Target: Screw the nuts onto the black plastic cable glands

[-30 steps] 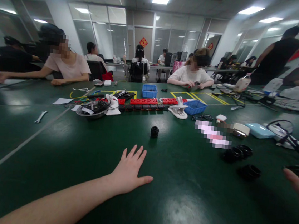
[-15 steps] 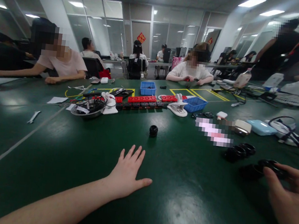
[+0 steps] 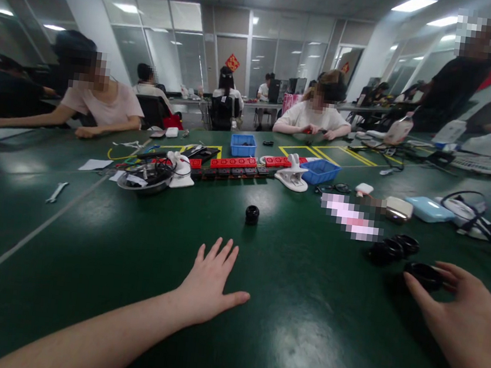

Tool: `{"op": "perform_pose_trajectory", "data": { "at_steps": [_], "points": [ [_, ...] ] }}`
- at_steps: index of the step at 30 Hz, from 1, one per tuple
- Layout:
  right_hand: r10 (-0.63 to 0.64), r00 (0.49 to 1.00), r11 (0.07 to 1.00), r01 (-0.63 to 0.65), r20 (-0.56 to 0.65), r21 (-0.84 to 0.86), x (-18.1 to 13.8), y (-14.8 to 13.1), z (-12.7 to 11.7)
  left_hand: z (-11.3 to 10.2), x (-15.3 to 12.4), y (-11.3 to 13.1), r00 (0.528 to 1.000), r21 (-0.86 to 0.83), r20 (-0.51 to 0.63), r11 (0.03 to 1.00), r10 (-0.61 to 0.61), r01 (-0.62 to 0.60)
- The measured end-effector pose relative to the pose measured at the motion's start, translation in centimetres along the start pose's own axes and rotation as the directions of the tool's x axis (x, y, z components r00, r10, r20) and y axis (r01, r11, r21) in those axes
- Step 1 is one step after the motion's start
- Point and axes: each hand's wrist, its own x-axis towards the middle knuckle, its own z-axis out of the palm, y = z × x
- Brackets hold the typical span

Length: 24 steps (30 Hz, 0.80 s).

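My left hand (image 3: pixel 210 283) lies palm down on the green table with its fingers spread, holding nothing. A short black ridged cylinder (image 3: pixel 251 215) stands upright beyond its fingertips, apart from them. At the right, my right hand (image 3: pixel 464 306) has its thumb and fingers curled around a black ring-shaped part (image 3: pixel 423 275), gripping it at its sides. The part's underside and far side are partly hidden. Just beyond it sit several similar black ring-shaped parts (image 3: pixel 386 250), close together on the table.
A metal bowl of cables (image 3: pixel 146 181), a red-and-black strip (image 3: pixel 234 165), white clip base (image 3: pixel 293 177) and blue bins (image 3: pixel 243 145) line the far side. A wrench (image 3: pixel 57 192) lies left; a light-blue case (image 3: pixel 429 209) and cables lie right. Other people sit across the table.
My right hand has moved left, with its fingers now around the left-hand black ring-shaped part. My left hand and the lone cylinder have stayed put. A standing person at the right has shifted.
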Motion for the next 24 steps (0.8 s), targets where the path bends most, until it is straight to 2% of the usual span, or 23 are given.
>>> {"op": "perform_pose_trajectory", "data": {
  "at_steps": [2, 3, 8, 13, 17, 19, 21, 23, 24],
  "points": [
    [0.037, 0.997, 0.999, -0.036, -0.063, 0.006, 0.1, 0.1, -0.1, -0.1, 0.0, 0.1, 1.000, 0.002, 0.000, 1.000, 0.001, -0.001],
    [0.044, 0.997, 0.999, -0.044, -0.057, 0.001, 0.2, 0.3, -0.1, -0.1, 0.0, 0.1, 1.000, 0.002, 0.000, 1.000, 0.002, -0.002],
    [0.012, 0.978, 1.000, -0.007, 0.209, -0.023, 0.5, 1.4, 0.2, 0.0, -0.1, 0.1, 1.000, 0.001, -0.011, 1.000, 0.003, -0.003],
    [0.026, 0.976, 1.000, -0.024, 0.217, -0.013, 0.7, 1.6, 0.5, 0.3, 0.0, -0.2, 1.000, -0.005, -0.022, 1.000, 0.012, -0.012],
    [-0.016, 0.980, 1.000, 0.016, 0.197, 0.003, 0.8, 1.6, 0.7, 0.4, 0.0, -0.2, 1.000, -0.001, -0.028, 1.000, 0.014, -0.014],
    [-0.056, 0.993, 0.998, 0.058, 0.106, -0.008, 0.8, 1.7, 0.6, 0.3, 0.0, -0.1, 0.999, 0.000, -0.029, 1.000, 0.013, -0.013],
    [-0.095, 0.991, 0.995, 0.092, -0.090, -0.039, 0.7, 1.5, 0.3, 0.1, -0.1, 0.0, 1.000, 0.001, -0.025, 1.000, 0.009, -0.009],
    [-0.159, 0.944, 0.987, 0.151, -0.289, -0.052, 0.5, 0.5, -0.3, 0.0, -0.1, 0.1, 1.000, 0.002, -0.020, 1.000, 0.003, -0.003],
    [-0.211, 0.915, 0.977, 0.209, -0.343, -0.043, 0.3, -0.5, -0.6, 0.0, -0.2, 0.1, 1.000, 0.001, -0.018, 1.000, 0.002, -0.002]
  ]
}}
